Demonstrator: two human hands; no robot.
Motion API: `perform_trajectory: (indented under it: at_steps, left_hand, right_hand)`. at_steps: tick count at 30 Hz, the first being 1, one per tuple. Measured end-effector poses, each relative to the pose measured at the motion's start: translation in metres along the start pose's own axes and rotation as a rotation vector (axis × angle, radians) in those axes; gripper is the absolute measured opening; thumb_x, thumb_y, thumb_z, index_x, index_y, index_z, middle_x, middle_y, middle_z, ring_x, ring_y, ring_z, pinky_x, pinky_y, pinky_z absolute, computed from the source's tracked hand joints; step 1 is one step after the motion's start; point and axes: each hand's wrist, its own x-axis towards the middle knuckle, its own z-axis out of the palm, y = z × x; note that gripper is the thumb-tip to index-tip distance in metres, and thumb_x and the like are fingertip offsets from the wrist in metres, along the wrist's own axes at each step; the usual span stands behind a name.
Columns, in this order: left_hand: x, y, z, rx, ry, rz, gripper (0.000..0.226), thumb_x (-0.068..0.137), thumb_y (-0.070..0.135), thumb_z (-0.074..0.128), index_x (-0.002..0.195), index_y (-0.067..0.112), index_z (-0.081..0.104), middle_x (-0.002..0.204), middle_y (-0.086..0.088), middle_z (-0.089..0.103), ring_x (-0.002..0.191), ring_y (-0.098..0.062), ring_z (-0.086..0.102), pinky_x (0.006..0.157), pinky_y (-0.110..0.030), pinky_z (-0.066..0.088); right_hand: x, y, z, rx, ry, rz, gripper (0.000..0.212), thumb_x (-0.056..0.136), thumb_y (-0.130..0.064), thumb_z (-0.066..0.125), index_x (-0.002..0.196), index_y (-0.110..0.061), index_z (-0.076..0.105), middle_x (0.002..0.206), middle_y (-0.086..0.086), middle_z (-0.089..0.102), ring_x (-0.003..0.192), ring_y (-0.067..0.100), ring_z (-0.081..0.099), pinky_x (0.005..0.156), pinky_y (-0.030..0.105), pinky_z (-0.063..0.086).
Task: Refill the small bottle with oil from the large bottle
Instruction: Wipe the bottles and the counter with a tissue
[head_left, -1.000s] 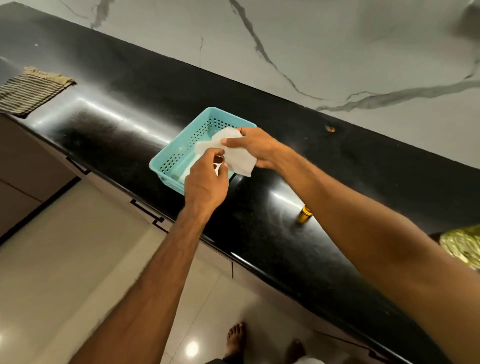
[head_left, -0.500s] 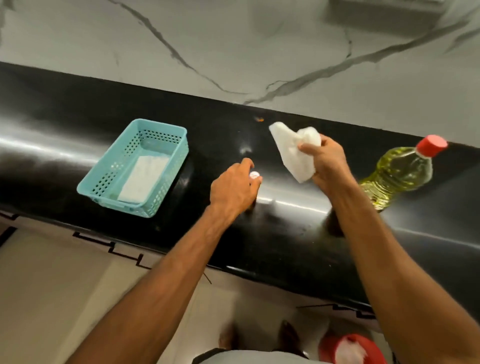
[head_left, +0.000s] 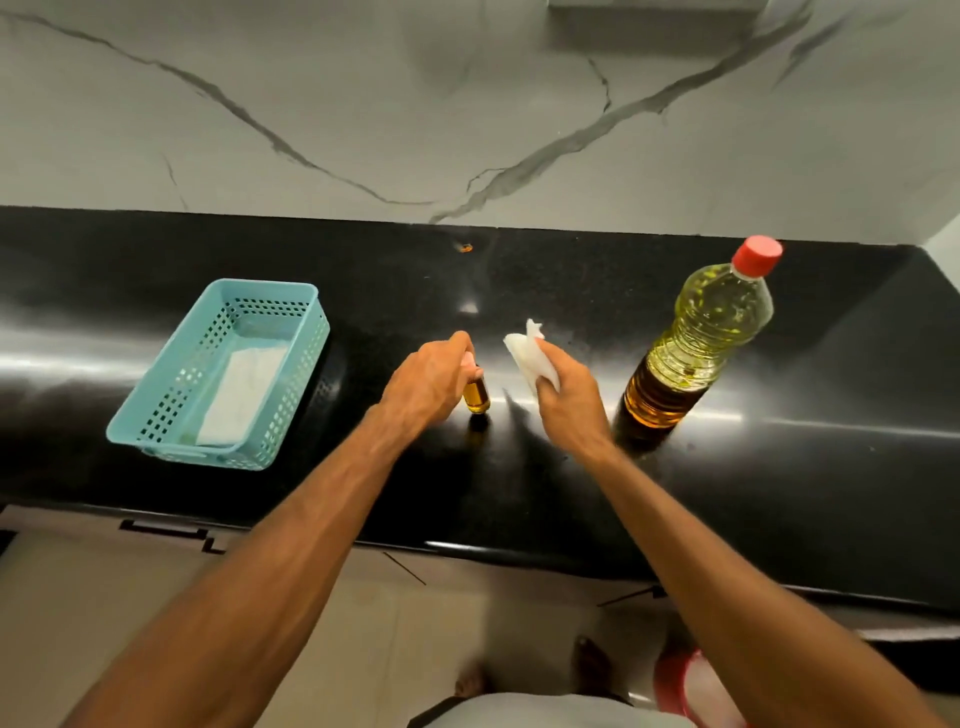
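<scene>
- Where the counter (head_left: 519, 493) runs black across the view, small bottle (head_left: 476, 396): upright, long axis vertical, amber oil showing in its lower body, top hidden under fingertips
- Left hand (head_left: 427, 387): fingers curled down over the small bottle's top, pinching cap or neck; which of the two cannot be told; bottle sits directly under and just to the right of the fingertips
- Right hand (head_left: 566, 400): fingers closed on a crumpled white tissue (head_left: 530, 353), nothing else held; just to the right of the small bottle, apart from it
- Large bottle (head_left: 698, 338): upright near the wall, red cap (head_left: 757, 255) on, yellow oil inside; stands to the right of the right hand, near but not touched
- Key relation: right hand lies between the two bottles and is the nearer to the large bottle; left hand already on the small one
- Judgement: wiping or steadying step; next move likely brings tissue to the small bottle, or needs the tissue put down before the large bottle can be gripped
- Blue basket (head_left: 156, 421): well to the left, a folded white sheet (head_left: 244, 395) lying flat inside
</scene>
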Motion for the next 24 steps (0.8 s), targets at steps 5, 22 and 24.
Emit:
perform_trajectory:
  at_steps: [5, 22, 24]
  left_hand:
    - [-0.012, 0.017, -0.025, -0.087, 0.081, 0.156, 0.017, 0.096, 0.032, 0.053, 0.100, 0.016, 0.052, 0.082, -0.001, 0.060, 0.070, -0.017, 0.056, 0.058, -0.025, 0.039]
    - [-0.031, 0.056, -0.054, -0.019, 0.072, 0.211, 0.022, 0.095, 0.031, 0.054, 0.109, 0.014, 0.054, 0.092, -0.003, 0.061, 0.077, -0.014, 0.056, 0.067, -0.023, 0.040]
    - [-0.033, 0.059, -0.054, -0.011, 0.042, 0.233, 0.019, 0.095, 0.029, 0.054, 0.108, 0.015, 0.053, 0.093, -0.001, 0.060, 0.079, -0.013, 0.055, 0.072, -0.026, 0.042]
  right_hand:
    - [-0.011, -0.010, 0.014, -0.016, -0.102, -0.193, 0.057, 0.090, 0.008, 0.048, 0.140, -0.020, 0.051, 0.119, 0.007, 0.067, 0.104, 0.021, 0.063, 0.089, 0.023, 0.049]
    - [-0.042, -0.018, -0.005, 0.222, 0.013, -0.158, 0.039, 0.098, -0.003, 0.045, 0.131, -0.020, 0.059, 0.101, -0.002, 0.067, 0.088, 0.000, 0.059, 0.082, 0.023, 0.053]
    - [-0.036, -0.029, -0.014, 0.300, 0.039, -0.221, 0.038, 0.097, -0.002, 0.047, 0.130, -0.017, 0.060, 0.102, -0.006, 0.066, 0.090, -0.007, 0.060, 0.080, 0.014, 0.050]
